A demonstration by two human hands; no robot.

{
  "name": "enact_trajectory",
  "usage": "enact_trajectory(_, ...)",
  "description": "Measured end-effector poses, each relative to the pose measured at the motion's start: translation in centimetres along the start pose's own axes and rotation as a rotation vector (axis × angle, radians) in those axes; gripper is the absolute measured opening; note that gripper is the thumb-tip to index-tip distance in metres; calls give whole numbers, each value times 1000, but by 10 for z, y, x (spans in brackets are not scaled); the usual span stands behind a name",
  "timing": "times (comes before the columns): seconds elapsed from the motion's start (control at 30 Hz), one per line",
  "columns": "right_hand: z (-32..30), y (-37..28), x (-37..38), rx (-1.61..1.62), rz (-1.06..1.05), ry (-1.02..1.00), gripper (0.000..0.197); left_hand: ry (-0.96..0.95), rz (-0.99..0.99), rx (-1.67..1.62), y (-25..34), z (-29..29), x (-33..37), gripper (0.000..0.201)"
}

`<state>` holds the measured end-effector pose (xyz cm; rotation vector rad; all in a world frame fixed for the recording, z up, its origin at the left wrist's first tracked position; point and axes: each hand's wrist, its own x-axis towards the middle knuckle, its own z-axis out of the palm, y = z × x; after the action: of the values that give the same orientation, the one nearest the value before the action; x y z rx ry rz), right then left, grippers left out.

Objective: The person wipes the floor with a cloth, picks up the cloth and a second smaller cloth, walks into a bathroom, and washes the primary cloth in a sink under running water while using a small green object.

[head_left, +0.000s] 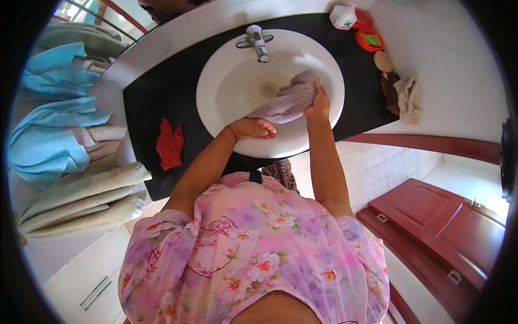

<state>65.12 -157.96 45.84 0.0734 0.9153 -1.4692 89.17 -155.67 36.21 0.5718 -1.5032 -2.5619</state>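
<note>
Head view: twisted, ribbed cloth (288, 103) between hands (251, 128) (319, 102), over oval basin (215, 92).

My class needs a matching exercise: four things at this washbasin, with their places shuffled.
1. red cloth
2. faucet
3. mauve cloth
4. white pump bottle

A. between the left hand and the right hand
B. on the back rim of the basin
C. on the black counter, left side
D. near the counter's back right corner

Pairs: 1-C; 2-B; 3-A; 4-D

A loose pink-and-lilac floral top (270, 243) with short sleeves (364, 237) is worn; a thin reddish band (232, 132) is apparently worn too.
</note>
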Motion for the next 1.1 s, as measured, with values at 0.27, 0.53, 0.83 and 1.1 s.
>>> enact_trajectory(0.27, -18, 26, 15, -188, -246, 151, 29, 553, -100, -843, 63, 44, 40, 78)
enact_trajectory(0.53, 26, 121, -46, -805, -417, 135, 38, -75, 385, -463, 52, -4, 69, 47)
enact_trajectory(0.83, 28, 68, -2, -1110, -653, 394, 35, 547, 147, 556, 71, -2, 54, 35)
enact_trajectory(1.1, 57, 101, -36, -1338, -973, 173, 37, -650, -393, 4223, 67, -40, 45, 40)
